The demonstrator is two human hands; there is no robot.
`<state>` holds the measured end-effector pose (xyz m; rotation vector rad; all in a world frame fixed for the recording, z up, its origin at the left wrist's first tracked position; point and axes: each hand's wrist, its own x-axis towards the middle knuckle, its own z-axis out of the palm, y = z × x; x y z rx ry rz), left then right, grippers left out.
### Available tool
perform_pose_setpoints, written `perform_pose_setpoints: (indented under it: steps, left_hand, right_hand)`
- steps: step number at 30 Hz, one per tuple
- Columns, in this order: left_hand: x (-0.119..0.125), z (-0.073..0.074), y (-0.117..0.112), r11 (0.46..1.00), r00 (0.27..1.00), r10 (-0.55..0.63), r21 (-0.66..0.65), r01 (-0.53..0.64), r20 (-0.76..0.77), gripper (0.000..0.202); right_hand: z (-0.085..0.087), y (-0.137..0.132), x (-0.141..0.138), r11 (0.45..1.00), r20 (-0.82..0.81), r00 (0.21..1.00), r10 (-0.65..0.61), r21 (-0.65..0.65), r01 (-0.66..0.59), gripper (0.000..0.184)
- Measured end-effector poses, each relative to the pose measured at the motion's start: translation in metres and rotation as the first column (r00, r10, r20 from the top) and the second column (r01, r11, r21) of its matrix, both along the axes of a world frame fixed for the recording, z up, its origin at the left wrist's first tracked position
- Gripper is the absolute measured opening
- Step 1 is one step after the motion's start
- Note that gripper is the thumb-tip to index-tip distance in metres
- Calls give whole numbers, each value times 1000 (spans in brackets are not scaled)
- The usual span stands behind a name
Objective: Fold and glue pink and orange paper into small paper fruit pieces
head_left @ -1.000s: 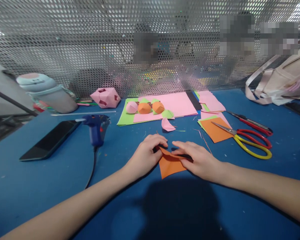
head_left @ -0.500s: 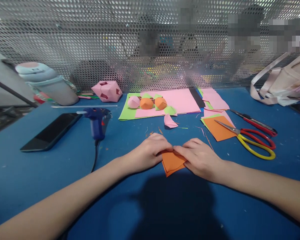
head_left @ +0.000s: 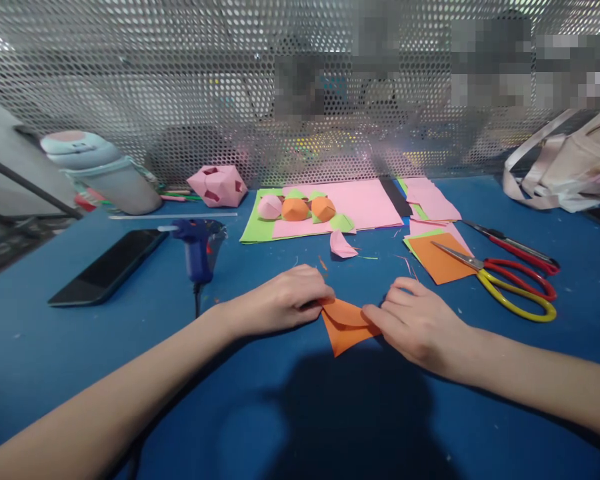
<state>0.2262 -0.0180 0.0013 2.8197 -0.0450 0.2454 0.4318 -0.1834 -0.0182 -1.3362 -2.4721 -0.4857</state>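
Head view: right of the glue gun (head_left: 197, 252) and nearer the wearer, orange paper (head_left: 349, 316) sits between two hands, a flap folded over. The left hand (head_left: 300, 297) pinches its left corner; the right hand (head_left: 415, 323) has its index fingertip on the right end, though its thumb's grip cannot be told. Left of the glue gun lies a phone (head_left: 107, 268); behind the glue gun, a white stick (head_left: 173, 216) and a pink model (head_left: 219, 186). Well to the glue gun's right, scissors (head_left: 479, 265) overlap an orange square (head_left: 441, 259).

A perforated metal screen (head_left: 180, 93) stands behind the blue bench (head_left: 45, 353), light showing through its holes; a pale surface (head_left: 7, 130) lies left.
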Motion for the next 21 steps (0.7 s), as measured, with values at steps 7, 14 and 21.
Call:
perform_pose_setpoints:
  steps: [7,14,21]
  left_hand:
    - [9,-8,-14,972,980,136,-212,-104,143,18]
    - [23,-11,-35,578,749,644,-740,-344,154,54]
    - [28,-4,-52,128,690,717,-953,-275,-103,74]
  right_hand:
    - [-3,4,-5,976,-344,926,-154,-197,89,22]
    - [1,9,-11,835,-782,389,-487,-548,-58,12]
    - [-2,12,-16,869,-892,54,-449,-450,-205,20]
